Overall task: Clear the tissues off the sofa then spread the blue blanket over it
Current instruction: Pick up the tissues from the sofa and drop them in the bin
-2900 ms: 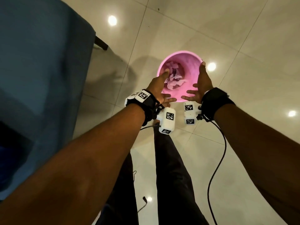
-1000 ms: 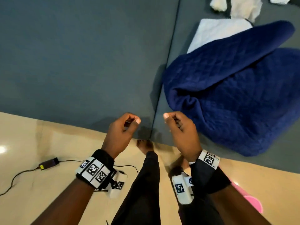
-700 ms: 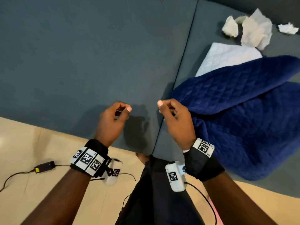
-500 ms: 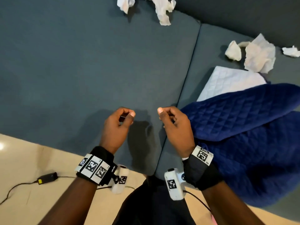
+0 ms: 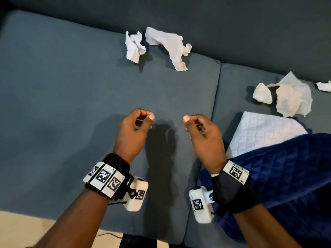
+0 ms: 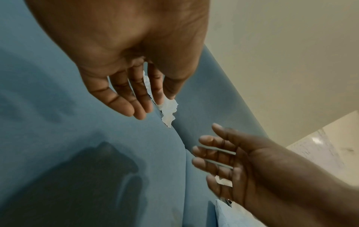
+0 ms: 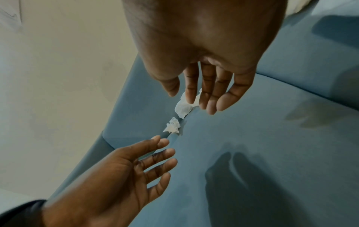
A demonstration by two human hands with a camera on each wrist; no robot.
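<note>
White crumpled tissues (image 5: 165, 46) on teal sofa (image 5: 71, 90), marker-patterned wristbands (image 5: 105, 179), no legible words

Blue blanket (image 5: 279, 185) cut by right edge, right forearm covering part. Small tissue (image 5: 324, 86) clipped at right edge. Left wrist view: tissue (image 6: 168, 112) partly behind fingers (image 6: 139, 92).

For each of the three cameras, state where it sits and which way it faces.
Head: worn on the head, looking down at the sofa, crumpled tissues and blue blanket; both forearms, the left hand and right hand show.
Left wrist: under the left hand, facing along its fingers toward the backrest.
Right wrist: the same under the right hand, with its fingers ahead.
Shared: both wrist views show both hands and the tissues at the backrest.
</note>
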